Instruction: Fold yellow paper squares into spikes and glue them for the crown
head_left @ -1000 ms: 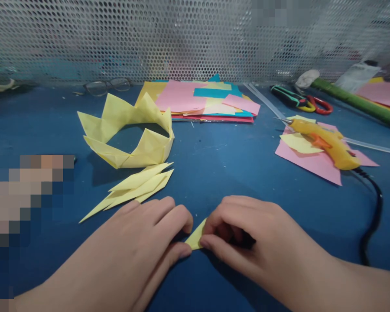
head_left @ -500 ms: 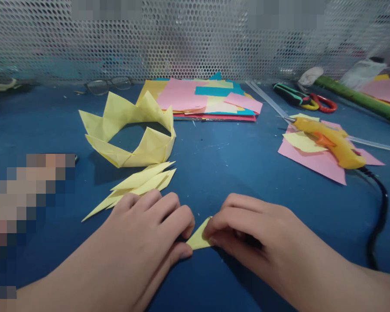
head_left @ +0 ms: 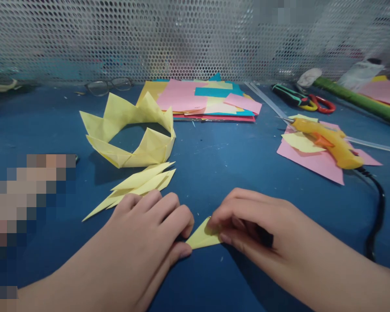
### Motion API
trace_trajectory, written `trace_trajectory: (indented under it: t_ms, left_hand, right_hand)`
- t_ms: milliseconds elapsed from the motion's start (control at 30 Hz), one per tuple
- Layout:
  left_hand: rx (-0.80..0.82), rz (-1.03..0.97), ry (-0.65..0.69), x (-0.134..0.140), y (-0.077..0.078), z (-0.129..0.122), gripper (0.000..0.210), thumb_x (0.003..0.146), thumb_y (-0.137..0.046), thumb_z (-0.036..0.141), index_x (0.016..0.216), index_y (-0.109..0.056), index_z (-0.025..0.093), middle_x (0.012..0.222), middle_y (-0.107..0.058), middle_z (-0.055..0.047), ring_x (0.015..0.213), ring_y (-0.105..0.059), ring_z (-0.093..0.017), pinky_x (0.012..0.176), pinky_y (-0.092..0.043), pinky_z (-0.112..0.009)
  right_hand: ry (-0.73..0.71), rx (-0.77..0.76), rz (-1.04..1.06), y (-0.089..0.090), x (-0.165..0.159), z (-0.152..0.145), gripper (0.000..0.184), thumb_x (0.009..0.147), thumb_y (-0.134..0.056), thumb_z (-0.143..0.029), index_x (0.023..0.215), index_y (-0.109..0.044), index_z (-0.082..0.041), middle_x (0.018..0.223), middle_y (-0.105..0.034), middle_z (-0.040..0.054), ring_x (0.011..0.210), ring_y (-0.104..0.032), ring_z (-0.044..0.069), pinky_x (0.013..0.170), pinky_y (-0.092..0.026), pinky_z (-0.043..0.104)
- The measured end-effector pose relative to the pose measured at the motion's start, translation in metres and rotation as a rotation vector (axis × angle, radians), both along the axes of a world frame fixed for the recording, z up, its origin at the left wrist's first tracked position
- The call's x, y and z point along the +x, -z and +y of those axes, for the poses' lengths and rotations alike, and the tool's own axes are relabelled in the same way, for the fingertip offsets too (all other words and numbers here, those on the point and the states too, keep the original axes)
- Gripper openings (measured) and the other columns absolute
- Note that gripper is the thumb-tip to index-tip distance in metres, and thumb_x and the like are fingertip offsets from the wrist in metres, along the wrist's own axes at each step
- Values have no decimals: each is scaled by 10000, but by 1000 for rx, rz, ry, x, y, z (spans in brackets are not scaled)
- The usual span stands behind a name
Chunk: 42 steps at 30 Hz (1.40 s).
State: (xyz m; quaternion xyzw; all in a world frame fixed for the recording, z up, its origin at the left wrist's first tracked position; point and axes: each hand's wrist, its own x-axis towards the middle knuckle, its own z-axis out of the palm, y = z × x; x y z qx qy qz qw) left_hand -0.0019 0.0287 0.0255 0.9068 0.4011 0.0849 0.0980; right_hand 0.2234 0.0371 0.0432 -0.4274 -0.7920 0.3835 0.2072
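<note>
Folded paper on the worktop
Left hand, nearly closed, pinches one tip; right hand, loosely half-open, touches the other end.

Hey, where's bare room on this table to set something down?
Most room: middle of the blue table, between the yellow paper crown, paper stack, hot glue gun, left hand and right hand. Also between the forearms, nearer than the folded yellow paper. Crowded: around the glue gun and pink paper, and where pointed yellow pieces lie by the crown.
</note>
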Motion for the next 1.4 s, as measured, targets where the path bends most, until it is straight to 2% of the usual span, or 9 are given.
trace_trajectory:
  t_ms: [200, 300, 567, 700, 867, 1033, 1200, 1300, 1400]
  left_hand:
    - [-7, -30, 15, 0, -2, 1, 85, 945, -403, 292, 894, -470, 277, 820, -526, 41, 697, -445, -190, 638, -280, -341]
    - [21, 31, -16, 1, -2, -1, 116, 949, -383, 292, 877, -473, 275, 818, -525, 31, 706, -440, -193, 650, -286, -347]
    - [15, 22, 1, 1, 0, -1, 80, 943, -406, 282, 892, -468, 279, 827, -532, 38, 716, -452, -194, 655, -292, -341]
    - [-20, -21, -7, 1, -2, 1, 92, 951, -389, 282, 897, -463, 278, 820, -535, 45, 707, -462, -183, 651, -295, -337]
    - [-27, -72, 27, -2, -2, 1, 47, 948, -415, 284, 954, -462, 288, 843, -543, 58, 724, -495, -172, 647, -312, -327]
    - [-28, -110, 11, -5, 3, -2, 102, 941, -447, 285, 1042, -454, 302, 914, -563, 65, 782, -524, -160, 704, -359, -325]
    - [-115, -156, -5, -3, 2, -4, 138, 944, -438, 247, 1058, -453, 323, 962, -562, 71, 849, -533, -131, 758, -406, -286]
    - [-187, -201, 6, 0, -1, -5, 171, 956, -416, 217, 1061, -453, 347, 1020, -556, 91, 937, -534, -87, 830, -416, -209]
    - [-166, -241, -63, 2, -1, -4, 214, 954, -442, 253, 1137, -426, 363, 1069, -562, 96, 977, -541, -74, 860, -416, -174]
  right_hand:
    - [65, -61, -71, 1, 2, 1, 155, 807, -700, -152, 698, -602, -201, 849, -543, -27, 535, -499, 34, 482, -443, 152]
    - [70, 23, -124, 3, 3, 0, 172, 802, -707, -150, 683, -592, -197, 902, -504, -14, 542, -482, 33, 483, -435, 172]
    - [45, 91, -156, 8, 1, -6, 129, 885, -561, -147, 770, -587, -199, 950, -504, 22, 736, -585, 104, 703, -511, 260]
    - [43, 91, -171, 8, 1, -4, 141, 857, -585, -106, 764, -553, -208, 924, -522, 1, 681, -557, 84, 629, -483, 223]
    - [66, 49, -159, 5, 5, -1, 254, 815, -557, 5, 851, -513, -243, 798, -559, -60, 517, -433, 59, 447, -366, 170]
    - [-49, 36, -112, -4, 7, 6, 352, 811, -588, 8, 1010, -597, -283, 894, -605, -68, 605, -500, 49, 524, -401, 149]
    - [-150, 68, -150, -5, 6, 10, 182, 898, -641, -285, 1078, -642, -258, 974, -613, -31, 804, -591, 90, 695, -455, 191]
    - [-145, 114, -196, 1, 3, 8, 134, 931, -585, -240, 1051, -645, -241, 967, -594, -17, 761, -589, 98, 664, -451, 215]
    - [-105, 133, -184, 6, 2, 4, 95, 909, -603, -196, 987, -622, -246, 954, -578, -29, 702, -563, 87, 605, -426, 205]
